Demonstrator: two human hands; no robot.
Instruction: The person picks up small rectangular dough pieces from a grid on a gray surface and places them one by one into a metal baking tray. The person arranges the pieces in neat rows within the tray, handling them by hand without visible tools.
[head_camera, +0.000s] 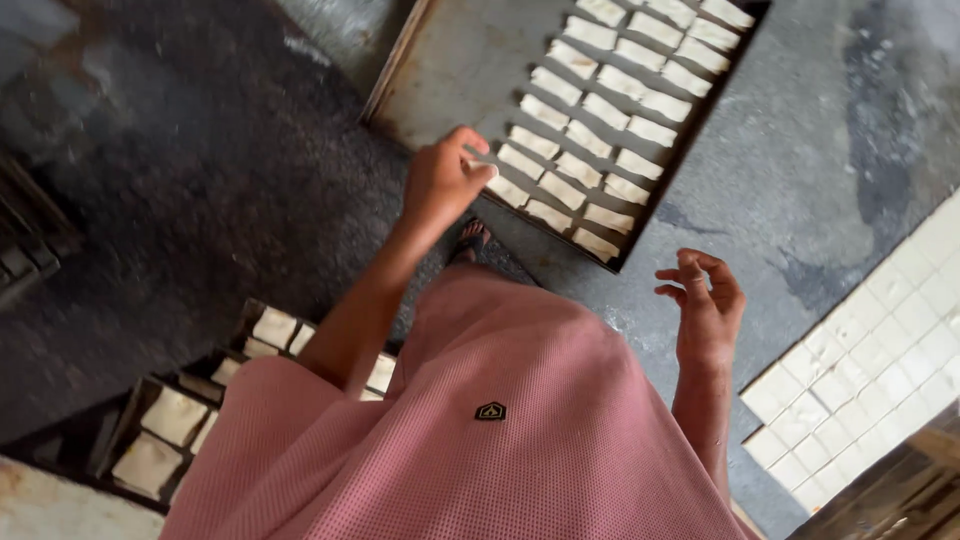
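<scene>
A dark metal baking tray (450, 70) lies on the floor ahead, with several rows of pale rectangular dough pieces (610, 110) filling its right part. My left hand (440, 180) reaches over the tray's near edge, its fingers pinched on a dough piece (482, 167) at the end of a row. My right hand (705, 300) hangs in the air to the right of the tray, fingers curled loosely apart and holding nothing. A pink garment (500, 430) covers my body at the bottom of the view.
Stacked dark trays (150, 440) with more dough pieces sit at the lower left. A large slab of cut dough squares (880, 370) lies at the right. A sandalled foot (472, 238) shows below the tray on the grey concrete floor (200, 180).
</scene>
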